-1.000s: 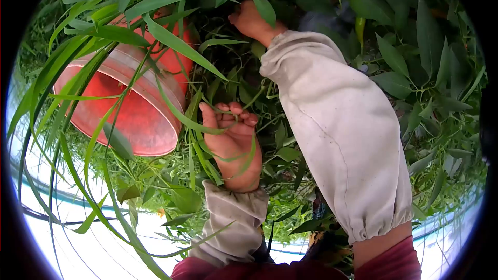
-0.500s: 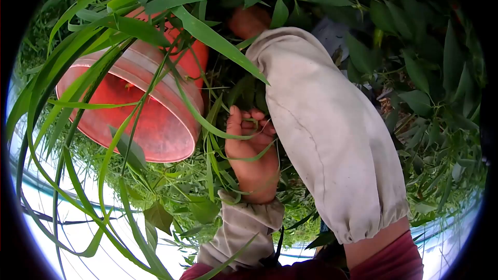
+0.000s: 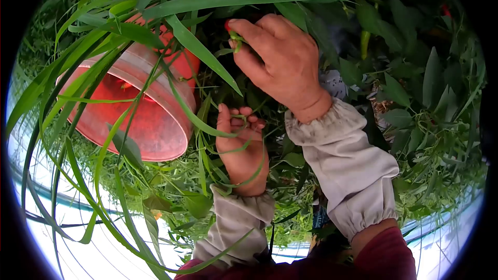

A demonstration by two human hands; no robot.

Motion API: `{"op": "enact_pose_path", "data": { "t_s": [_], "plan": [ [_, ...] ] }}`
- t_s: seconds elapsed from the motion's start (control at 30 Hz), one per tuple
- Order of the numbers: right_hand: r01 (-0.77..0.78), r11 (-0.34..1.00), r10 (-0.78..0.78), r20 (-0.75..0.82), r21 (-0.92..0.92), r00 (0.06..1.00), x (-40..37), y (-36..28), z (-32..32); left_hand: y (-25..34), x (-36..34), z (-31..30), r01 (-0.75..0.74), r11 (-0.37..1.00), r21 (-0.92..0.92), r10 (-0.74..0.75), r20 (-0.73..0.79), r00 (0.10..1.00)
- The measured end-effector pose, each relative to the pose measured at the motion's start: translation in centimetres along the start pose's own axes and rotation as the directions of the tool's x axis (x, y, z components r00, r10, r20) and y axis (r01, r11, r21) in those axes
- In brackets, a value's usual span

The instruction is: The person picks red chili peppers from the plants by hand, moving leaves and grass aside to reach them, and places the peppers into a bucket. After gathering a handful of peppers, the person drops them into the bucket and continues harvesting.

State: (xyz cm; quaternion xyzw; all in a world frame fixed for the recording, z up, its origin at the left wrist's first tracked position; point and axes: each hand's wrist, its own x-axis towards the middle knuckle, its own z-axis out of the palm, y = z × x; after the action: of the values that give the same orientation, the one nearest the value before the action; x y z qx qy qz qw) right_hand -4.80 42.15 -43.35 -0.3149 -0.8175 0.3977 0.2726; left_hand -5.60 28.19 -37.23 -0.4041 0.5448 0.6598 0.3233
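My right hand (image 3: 282, 59) pinches a red chili pepper (image 3: 227, 25) between thumb and forefinger. Its green stem (image 3: 236, 41) shows at the fingertips, while most of the fruit is hidden by the hand and leaves. Lower down, my left hand (image 3: 241, 150) is palm up with its fingers loosely curled and the thumb apart. I see nothing held in that palm; thin grass blades cross in front of it. To the left a red bucket (image 3: 179, 140) lies tilted, its mouth facing me, with a small red piece (image 3: 126, 86) inside.
Long grass blades (image 3: 244, 1) hang across the view and over the bucket. Dense leafy plants surround both hands. A green pepper (image 3: 365, 45) hangs at the upper right, and a small red spot (image 3: 445, 10) shows among leaves farther right. Pale sheeting (image 3: 334, 84) lies beneath.
My right hand has come back out of the foliage toward me, now showing the red chili pepper in its fingers. My left hand has shifted slightly left in view, its pose much the same.
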Motion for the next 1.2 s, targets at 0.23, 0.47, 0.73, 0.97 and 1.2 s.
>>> {"op": "enact_pose_path", "data": {
  "t_s": [0.23,0.47,0.73,0.97,1.2],
  "plan": [
    [0.268,0.823,-0.251,-0.103,0.5,0.962,-0.1,-15.3,-3.9,-0.5,1.6,-2.3,-0.003,0.999,0.041,0.0,0.073,0.997],
    [0.356,0.784,-0.471,0.112,0.508,0.875,0.6,-18.4,0.2,-0.7,1.8,-1.9,-0.038,0.998,0.044,0.04,-0.038,0.998],
    [-0.649,0.662,0.638,0.172,0.374,0.75,-2.5,1.6,-2.9,-1.1,0.1,0.3,-0.052,0.998,0.022,0.054,-0.073,0.996],
    [-0.325,0.946,0.324,0.127,-0.019,0.937,-8.7,24.2,7.7,-1.3,-0.9,1.0,-0.021,0.999,0.041,0.024,-0.076,0.997],
    [-0.714,0.663,0.541,0.517,0.223,0.664,-6.3,23.8,6.5,-1.2,-0.5,0.7,-0.024,0.999,0.04,0.028,-0.089,0.996]
  ]
}}
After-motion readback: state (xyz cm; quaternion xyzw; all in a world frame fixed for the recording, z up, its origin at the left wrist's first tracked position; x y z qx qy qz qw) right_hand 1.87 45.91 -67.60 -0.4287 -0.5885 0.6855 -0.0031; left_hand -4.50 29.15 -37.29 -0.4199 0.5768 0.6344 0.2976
